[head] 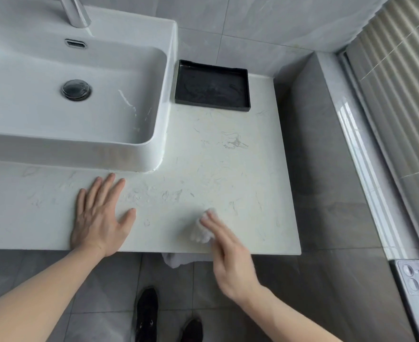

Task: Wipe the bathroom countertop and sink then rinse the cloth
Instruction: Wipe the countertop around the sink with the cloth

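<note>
Cloth (pixel 201 228): white, bunched, on the pale marble countertop (pixel 215 169) near its front edge, lower centre of frame. Right hand (pixel 230 257) lies over it with fingers straight, fingertips pressing on the cloth; hand is motion-blurred, thumb not clear. A part of the cloth hangs below the counter edge. Left hand (pixel 99 215) flat on the countertop, fingers spread, palm down, holding nothing, just in front of the sink (pixel 119 154). Sink is a white rectangular vessel basin, upper left of frame, with dark drain plug (pixel 76 90) and chrome faucet (pixel 76 11) at the top. Black tray (pixel 212 86) sits just right of the sink, against the wall. Phone (pixel 415 287) at lower right edge. Black shoes (pixel 146 312) on grey floor tiles.
</note>
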Demonstrator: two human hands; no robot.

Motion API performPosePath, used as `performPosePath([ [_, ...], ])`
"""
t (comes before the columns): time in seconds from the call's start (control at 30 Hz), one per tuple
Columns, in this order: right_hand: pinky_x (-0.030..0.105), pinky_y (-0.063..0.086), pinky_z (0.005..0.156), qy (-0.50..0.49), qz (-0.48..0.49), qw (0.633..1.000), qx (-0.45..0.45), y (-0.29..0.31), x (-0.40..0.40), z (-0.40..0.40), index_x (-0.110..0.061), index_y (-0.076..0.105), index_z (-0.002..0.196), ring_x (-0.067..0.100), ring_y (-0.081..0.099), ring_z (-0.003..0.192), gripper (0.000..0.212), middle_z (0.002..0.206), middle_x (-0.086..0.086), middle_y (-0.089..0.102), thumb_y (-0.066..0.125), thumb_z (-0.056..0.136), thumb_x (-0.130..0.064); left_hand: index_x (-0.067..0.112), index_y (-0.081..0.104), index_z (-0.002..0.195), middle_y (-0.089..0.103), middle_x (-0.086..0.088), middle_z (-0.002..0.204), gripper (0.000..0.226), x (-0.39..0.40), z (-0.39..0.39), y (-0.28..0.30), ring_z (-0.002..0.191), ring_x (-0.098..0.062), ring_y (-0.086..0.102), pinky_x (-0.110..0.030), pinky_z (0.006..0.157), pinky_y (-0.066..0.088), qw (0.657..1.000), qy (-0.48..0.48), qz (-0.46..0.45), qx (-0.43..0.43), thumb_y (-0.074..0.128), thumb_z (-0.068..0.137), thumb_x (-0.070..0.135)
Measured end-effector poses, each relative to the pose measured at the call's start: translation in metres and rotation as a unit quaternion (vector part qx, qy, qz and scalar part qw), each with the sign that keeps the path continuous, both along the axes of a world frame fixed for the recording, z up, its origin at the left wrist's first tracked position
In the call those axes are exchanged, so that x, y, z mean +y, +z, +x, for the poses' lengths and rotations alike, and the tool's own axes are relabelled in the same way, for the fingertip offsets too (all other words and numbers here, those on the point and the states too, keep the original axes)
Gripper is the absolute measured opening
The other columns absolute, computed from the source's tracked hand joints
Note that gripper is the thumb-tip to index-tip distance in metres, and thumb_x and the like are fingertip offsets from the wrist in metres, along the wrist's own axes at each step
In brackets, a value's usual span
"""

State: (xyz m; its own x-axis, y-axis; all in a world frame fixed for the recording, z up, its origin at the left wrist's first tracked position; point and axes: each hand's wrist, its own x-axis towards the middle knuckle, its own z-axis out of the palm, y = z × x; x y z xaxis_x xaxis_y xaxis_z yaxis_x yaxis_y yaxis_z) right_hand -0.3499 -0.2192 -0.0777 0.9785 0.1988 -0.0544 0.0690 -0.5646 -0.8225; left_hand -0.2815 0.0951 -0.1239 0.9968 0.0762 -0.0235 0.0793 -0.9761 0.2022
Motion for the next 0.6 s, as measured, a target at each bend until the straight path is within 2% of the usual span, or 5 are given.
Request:
performPosePath([
  [0.13,0.025,0.029,0.124,-0.166,-0.019,0.986,-0.026,0.005,-0.047,0.069,-0.024,0.056,0.148,0.002,0.034,0.152,0.043,0.160,-0.016,0.040,0.048,0.109,-0.008,0.028,0.031,0.161,0.017,0.006,0.173,0.081,0.000,0.001,0.001,0.160,-0.020,0.010,-0.050,0.128,0.007,1.000,0.001,0.001,-0.001,0.039,0.087,0.058],
  [0.27,0.041,0.023,0.127,-0.208,-0.175,0.962,0.004,-0.019,-0.091,0.119,-0.020,0.053,0.150,0.018,0.022,0.159,0.042,0.165,-0.006,0.037,0.040,0.111,-0.014,0.028,0.031,0.161,0.017,0.007,0.173,0.080,0.000,0.001,0.001,0.160,-0.020,0.010,-0.049,0.129,0.007,1.000,0.001,-0.001,-0.001,0.039,0.087,0.058],
  [0.37,0.051,0.015,0.126,-0.175,-0.262,0.949,-0.004,-0.039,-0.073,0.116,-0.024,0.044,0.156,0.030,0.014,0.160,0.048,0.170,0.000,0.029,0.042,0.109,-0.017,0.027,0.031,0.161,0.018,0.006,0.173,0.080,0.000,0.000,0.001,0.160,-0.020,0.010,-0.049,0.129,0.007,1.000,0.000,-0.002,-0.002,0.039,0.087,0.058],
  [0.5,0.052,0.000,0.130,-0.070,-0.245,0.967,-0.018,-0.037,-0.003,0.074,-0.033,0.028,0.163,0.023,-0.004,0.162,0.062,0.174,-0.007,0.012,0.047,0.105,-0.021,0.028,0.030,0.161,0.017,0.007,0.173,0.081,0.000,0.000,0.000,0.160,-0.020,0.009,-0.049,0.129,0.005,1.000,-0.001,0.000,-0.001,0.039,0.087,0.058],
  [0.6,0.050,-0.003,0.130,0.052,-0.245,0.967,-0.050,-0.032,0.050,0.033,-0.034,0.018,0.165,0.021,-0.012,0.161,0.081,0.174,-0.008,0.004,0.060,0.097,-0.024,0.028,0.030,0.162,0.016,0.006,0.173,0.080,0.000,0.000,0.000,0.160,-0.020,0.009,-0.050,0.129,0.007,1.000,-0.005,0.001,-0.001,0.038,0.088,0.057],
])
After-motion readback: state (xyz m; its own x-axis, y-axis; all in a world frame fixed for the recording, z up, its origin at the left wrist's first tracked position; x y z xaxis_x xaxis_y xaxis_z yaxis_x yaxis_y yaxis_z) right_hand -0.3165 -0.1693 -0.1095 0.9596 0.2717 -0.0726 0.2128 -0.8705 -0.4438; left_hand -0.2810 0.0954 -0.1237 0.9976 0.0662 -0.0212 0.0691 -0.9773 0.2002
